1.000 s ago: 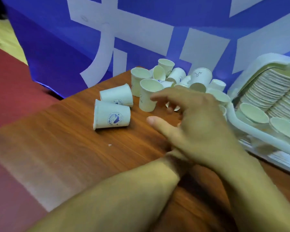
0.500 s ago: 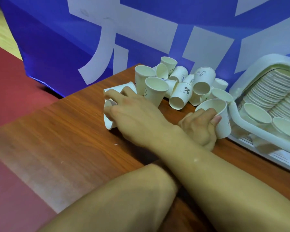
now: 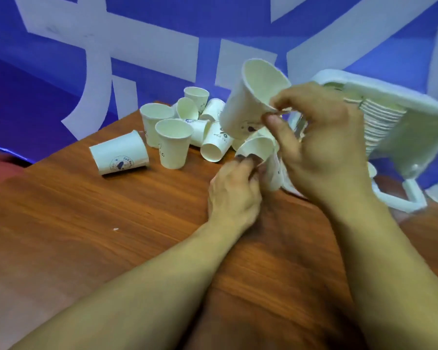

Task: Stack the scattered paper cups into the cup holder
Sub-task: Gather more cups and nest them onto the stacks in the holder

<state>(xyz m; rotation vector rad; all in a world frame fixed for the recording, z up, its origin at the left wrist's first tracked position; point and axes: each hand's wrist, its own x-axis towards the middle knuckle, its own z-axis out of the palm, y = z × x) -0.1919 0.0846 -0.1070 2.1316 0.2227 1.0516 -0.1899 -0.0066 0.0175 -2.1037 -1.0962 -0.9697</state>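
My right hand (image 3: 321, 137) holds a white paper cup (image 3: 253, 97) by its rim, lifted and tilted, mouth facing up and toward me. Just below it my left hand (image 3: 234, 190) grips a second paper cup (image 3: 259, 150) that stands near the table. Several more white cups (image 3: 173, 142) stand or lie scattered in a heap at the back of the wooden table (image 3: 111, 236). One cup (image 3: 119, 156) lies on its side at the left of the heap. The white cup holder (image 3: 402, 132) at the right holds rows of stacked cups.
A blue banner (image 3: 137, 46) with large white lettering rises right behind the table's far edge. Red floor (image 3: 0, 168) shows past the table's left edge. A small white scrap (image 3: 115, 229) lies on the wood.
My right hand left the sideways cups at the left, came back right and lifted one cup into the air. My left hand still holds its cup by the holder.
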